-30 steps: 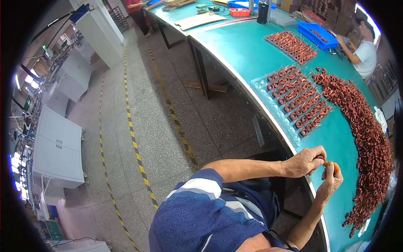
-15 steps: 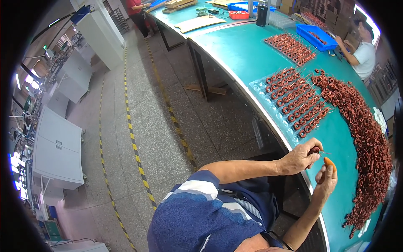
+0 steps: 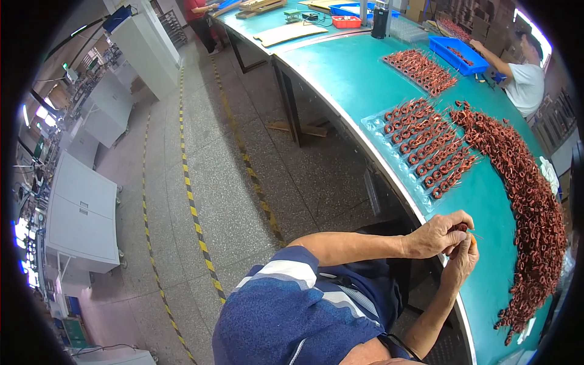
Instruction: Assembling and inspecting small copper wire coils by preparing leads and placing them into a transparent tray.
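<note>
My left hand [image 3: 433, 237] is closed around a dark red ring coil [image 3: 462, 227], whose thin wire ends stick out to the right. Right up against it, my right hand [image 3: 461, 263] is closed too, an orange finger cover [image 3: 473, 241] on one of its digits. What the right fingers pinch is hidden between the hands. Just beyond them, a clear plastic tray [image 3: 401, 159] holds rows of similar coils [image 3: 429, 146], wires pointing right. A long curved heap of loose coils [image 3: 528, 182] lies to the right on the green table [image 3: 359, 79].
Farther back are another batch of coils [image 3: 420, 70] and a blue bin [image 3: 457, 56]. A co-worker [image 3: 526, 85] sits at the far right side, and another person [image 3: 199, 21] stands at the far end. White cabinets [image 3: 82, 210] line the left beyond yellow-black floor stripes.
My right hand has moved up and left to meet the left hand at the coil. My left hand has shifted slightly. The co-worker's arm now reaches farther away.
</note>
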A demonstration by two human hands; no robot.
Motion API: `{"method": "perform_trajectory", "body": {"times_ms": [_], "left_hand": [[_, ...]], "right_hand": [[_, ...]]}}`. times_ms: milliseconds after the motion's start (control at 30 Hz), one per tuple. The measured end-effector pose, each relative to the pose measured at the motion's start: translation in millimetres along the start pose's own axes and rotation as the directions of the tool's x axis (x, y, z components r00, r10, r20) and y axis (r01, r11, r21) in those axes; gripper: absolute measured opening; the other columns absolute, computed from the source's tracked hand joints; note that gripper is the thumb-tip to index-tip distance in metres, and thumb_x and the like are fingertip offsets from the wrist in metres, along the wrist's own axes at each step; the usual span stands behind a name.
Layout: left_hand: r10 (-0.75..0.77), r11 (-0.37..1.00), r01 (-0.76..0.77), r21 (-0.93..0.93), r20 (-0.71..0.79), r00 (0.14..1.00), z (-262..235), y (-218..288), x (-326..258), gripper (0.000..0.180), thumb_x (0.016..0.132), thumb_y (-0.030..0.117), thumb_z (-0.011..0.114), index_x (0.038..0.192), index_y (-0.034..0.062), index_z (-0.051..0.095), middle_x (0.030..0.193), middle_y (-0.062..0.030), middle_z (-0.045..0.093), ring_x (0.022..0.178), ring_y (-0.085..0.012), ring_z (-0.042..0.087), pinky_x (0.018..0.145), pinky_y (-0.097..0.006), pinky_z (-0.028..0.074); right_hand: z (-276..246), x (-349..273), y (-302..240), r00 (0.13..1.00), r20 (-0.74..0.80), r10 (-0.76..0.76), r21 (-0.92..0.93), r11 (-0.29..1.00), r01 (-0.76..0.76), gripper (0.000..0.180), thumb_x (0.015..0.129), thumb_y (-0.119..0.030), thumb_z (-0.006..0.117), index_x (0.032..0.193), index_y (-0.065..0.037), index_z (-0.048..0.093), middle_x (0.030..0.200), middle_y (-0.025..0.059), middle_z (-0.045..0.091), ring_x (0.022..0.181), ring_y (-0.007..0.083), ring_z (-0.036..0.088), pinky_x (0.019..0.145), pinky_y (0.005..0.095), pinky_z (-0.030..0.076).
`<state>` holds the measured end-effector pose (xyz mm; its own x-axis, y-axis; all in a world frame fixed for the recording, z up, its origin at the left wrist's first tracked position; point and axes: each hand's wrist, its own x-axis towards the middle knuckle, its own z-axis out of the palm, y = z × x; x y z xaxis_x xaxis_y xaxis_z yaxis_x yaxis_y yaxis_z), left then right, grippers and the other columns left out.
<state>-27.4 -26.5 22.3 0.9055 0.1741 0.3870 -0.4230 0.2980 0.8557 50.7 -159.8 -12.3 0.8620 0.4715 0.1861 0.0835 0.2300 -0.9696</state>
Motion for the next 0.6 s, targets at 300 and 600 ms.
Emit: {"method": "perform_trajectory", "body": {"times_ms": [300,600], "left_hand": [[-0.102,0.953,0.124,0.276,-0.095,0.990,-21,18,1,0.018,0.098,0.009,0.048,0.114,0.0061,0.054,0.079,-0.0005,0.055,0.066,-0.0065,0.052,0.060,-0.023,0.047],[-0.053,0.971,0.069,0.229,-0.071,0.996,-21,-9,15,0.018,0.096,0.008,0.054,0.113,0.0017,0.051,0.070,-0.0007,0.055,0.059,-0.0068,0.051,0.054,-0.022,0.042]], "right_hand": [[34,11,-24,0.961,-0.054,-0.272,-0.430,0.875,0.224,0.023,0.097,-0.017,0.054,0.100,0.000,0.068,0.073,0.0023,0.057,0.066,0.0091,0.052,0.058,0.0233,0.041],[14,19,-46,0.990,-0.079,0.117,0.090,0.990,-0.110,0.032,0.097,-0.025,0.054,0.091,0.003,0.069,0.061,0.0022,0.056,0.052,0.0074,0.048,0.048,0.0219,0.037]]}}
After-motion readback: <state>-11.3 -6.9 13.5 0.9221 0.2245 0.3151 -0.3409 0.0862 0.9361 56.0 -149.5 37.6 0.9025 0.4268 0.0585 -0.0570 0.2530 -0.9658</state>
